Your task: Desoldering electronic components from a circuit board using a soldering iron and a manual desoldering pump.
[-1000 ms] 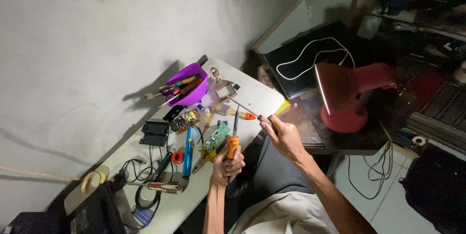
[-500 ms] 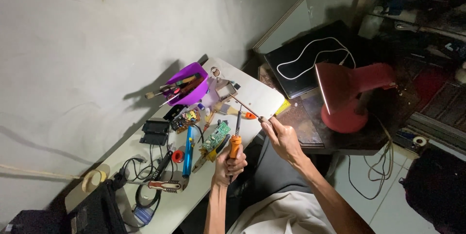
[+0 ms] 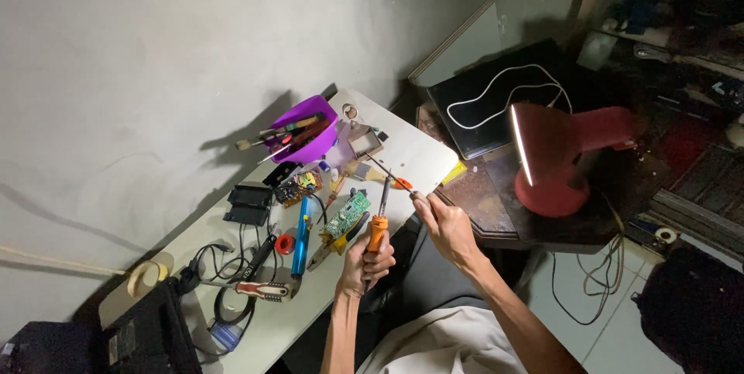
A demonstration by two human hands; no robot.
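Observation:
My left hand [image 3: 364,264] grips the orange handle of a soldering iron [image 3: 377,223] whose dark tip points up and away over the white table [image 3: 415,158]. My right hand [image 3: 446,223] pinches a thin wire or rod [image 3: 387,173] that slants toward a small box near the purple tub. The iron's tip and the wire come close together above the table. A green circuit board [image 3: 346,214] lies just left of the iron, held in yellow-handled pliers [image 3: 329,244].
A purple tub [image 3: 306,132] holds brushes and tools at the table's far side. A blue tool [image 3: 300,237], a red ring [image 3: 285,244], black cables [image 3: 225,261] and a tape roll [image 3: 146,275] lie to the left. A red desk lamp [image 3: 554,161] shines on the right.
The two hands have held nearly the same pose; the iron's tip has edged a little closer to the wire.

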